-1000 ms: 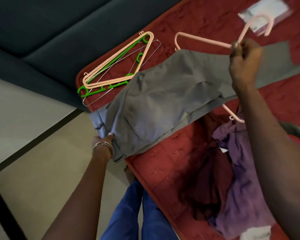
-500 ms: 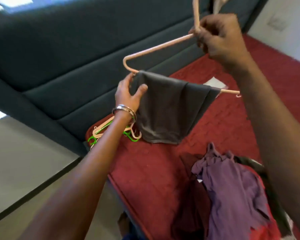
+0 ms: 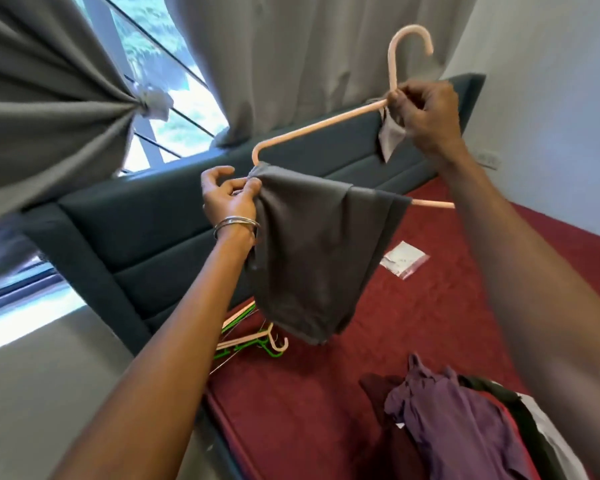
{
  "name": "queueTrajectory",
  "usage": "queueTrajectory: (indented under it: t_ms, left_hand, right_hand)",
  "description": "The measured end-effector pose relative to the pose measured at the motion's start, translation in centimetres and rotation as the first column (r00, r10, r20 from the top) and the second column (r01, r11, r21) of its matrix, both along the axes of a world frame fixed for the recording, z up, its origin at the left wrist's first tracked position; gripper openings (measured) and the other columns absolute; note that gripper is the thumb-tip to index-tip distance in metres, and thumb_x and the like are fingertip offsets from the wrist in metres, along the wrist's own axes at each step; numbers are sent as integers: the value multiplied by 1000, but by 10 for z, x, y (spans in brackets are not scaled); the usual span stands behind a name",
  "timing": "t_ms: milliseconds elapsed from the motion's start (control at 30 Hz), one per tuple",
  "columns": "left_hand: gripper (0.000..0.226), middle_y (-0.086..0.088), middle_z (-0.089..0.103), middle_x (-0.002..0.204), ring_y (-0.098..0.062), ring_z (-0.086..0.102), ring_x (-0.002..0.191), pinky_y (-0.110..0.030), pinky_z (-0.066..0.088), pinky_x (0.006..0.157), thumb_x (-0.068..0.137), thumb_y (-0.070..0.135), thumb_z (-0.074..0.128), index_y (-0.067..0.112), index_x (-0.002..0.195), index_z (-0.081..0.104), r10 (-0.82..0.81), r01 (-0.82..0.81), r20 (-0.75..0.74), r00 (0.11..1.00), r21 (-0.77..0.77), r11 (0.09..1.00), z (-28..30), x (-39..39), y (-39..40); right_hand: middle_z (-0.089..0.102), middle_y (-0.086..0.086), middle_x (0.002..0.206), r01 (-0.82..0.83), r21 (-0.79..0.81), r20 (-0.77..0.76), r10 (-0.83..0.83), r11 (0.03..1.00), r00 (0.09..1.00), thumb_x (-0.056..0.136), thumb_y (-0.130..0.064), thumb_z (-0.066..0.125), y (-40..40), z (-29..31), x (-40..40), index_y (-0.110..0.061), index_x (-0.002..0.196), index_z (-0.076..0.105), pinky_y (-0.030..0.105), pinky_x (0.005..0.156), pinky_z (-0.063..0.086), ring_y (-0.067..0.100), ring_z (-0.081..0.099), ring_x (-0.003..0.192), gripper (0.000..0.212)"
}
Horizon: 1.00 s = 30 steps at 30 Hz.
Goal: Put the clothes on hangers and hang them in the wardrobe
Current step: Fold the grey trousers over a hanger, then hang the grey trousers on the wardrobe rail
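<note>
While the pink hanger point(image 3: 321, 121) is held up over the bed point(image 3: 447, 306), grey trousers point(image 3: 321, 251) are draped across its lower bar.

Behind the raised hanger, grey curtains point(image 3: 291, 57) and a dark padded headboard point(image 3: 146, 233) are seen, and part of the headboard is hidden by the hanging trousers. On the red bed cover a heap of purple and maroon clothes point(image 3: 465, 414) is spread near the right forearm, spare pink and green hangers point(image 3: 253, 341) lie below the trousers' hem, and a small clear packet point(image 3: 404, 259) lies apart; any print on it cannot be read. Compared with half a second earlier, the hanger is lifted higher and its hook is now fully in view. The hanger's neck is gripped by the right hand point(image 3: 425, 114), and the trousers' edge at the bar's left end is pinched by the left hand point(image 3: 227, 197).
</note>
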<state>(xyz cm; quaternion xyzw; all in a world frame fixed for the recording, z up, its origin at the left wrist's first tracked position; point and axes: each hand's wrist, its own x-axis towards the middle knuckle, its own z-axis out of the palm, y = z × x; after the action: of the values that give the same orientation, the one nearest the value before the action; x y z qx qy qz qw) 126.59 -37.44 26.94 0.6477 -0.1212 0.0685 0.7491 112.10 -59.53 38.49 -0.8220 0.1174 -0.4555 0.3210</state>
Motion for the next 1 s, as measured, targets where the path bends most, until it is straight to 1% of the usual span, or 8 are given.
queueTrajectory:
  t_ms: [133, 267, 467, 567, 667, 767, 867, 1000]
  left_hand:
    - [34, 8, 62, 69, -3, 58, 58, -27, 52, 71, 76, 6, 72, 20, 99, 51, -21, 9, 60, 998, 191, 982, 25, 2, 34]
    - [43, 6, 59, 67, -8, 57, 59, -36, 53, 73, 74, -2, 70, 20, 104, 47, 16, -21, 45, 999, 118, 993, 40, 15, 91]
    - [58, 2, 57, 76, 8, 55, 51, -12, 48, 61, 83, -16, 58, 19, 118, 28, 93, -107, 156, 983, 85, 991, 86, 3, 190]
    - [58, 4, 59, 68, -6, 57, 59, -26, 49, 71, 79, -11, 64, 21, 116, 32, 268, -279, 172, 948, 40, 960, 98, -3, 262]
    - [56, 11, 60, 64, -17, 57, 69, -40, 50, 87, 72, -5, 70, 18, 116, 42, 502, -508, 181, 846, -15, 861, 108, -15, 342]
    - [56, 9, 56, 67, -12, 55, 67, -37, 51, 87, 74, -8, 72, 0, 122, 43, 687, -688, 157, 709, -61, 724, 122, -36, 416]
    - [59, 6, 59, 69, -12, 59, 67, -33, 55, 85, 72, -5, 74, 10, 116, 39, 804, -794, 106, 586, -126, 595, 133, -64, 491]
    - [66, -7, 63, 98, -26, 60, 88, -29, 47, 81, 75, 17, 79, 12, 124, 35, 925, -936, 143, 351, 39, 350, 151, -115, 591]
  right_hand:
    - [49, -7, 52, -152, 113, 100, 141, 982, 985, 85, -26, 60, 43, 16, 11, -18, 68, 66, 29, 49, 31, 7, 39, 49, 20]
    - [49, -13, 46, -357, 151, 153, 335, 922, 930, 88, -13, 61, 95, 35, 30, -16, 74, 68, 18, 47, 28, 2, 38, 46, 17]
    - [51, 1, 55, -619, 187, 262, 568, 763, 780, 91, -10, 61, 219, 83, 80, -6, 80, 67, 12, 42, 29, -2, 40, 41, 13]
    - [51, 2, 57, -723, 136, 218, 691, 677, 689, 88, -17, 61, 286, 105, 101, -10, 75, 66, 12, 41, 27, -2, 39, 41, 16]
    - [51, -1, 55, -780, 63, 143, 767, 623, 625, 86, -23, 59, 355, 123, 118, -9, 75, 67, 12, 39, 26, -2, 38, 37, 19]
    - [48, 1, 56, -833, 10, 75, 831, 552, 552, 92, -17, 57, 430, 138, 129, 2, 86, 68, 14, 37, 24, -1, 34, 36, 22]
    - [48, 3, 57, -898, -5, 23, 898, 440, 440, 93, -17, 55, 514, 150, 134, -1, 88, 68, 17, 36, 22, 5, 33, 37, 21]
    - [48, 5, 56, -958, -83, -26, 960, 275, 278, 95, -13, 54, 628, 165, 126, 6, 88, 66, 17, 34, 25, 6, 35, 37, 23]
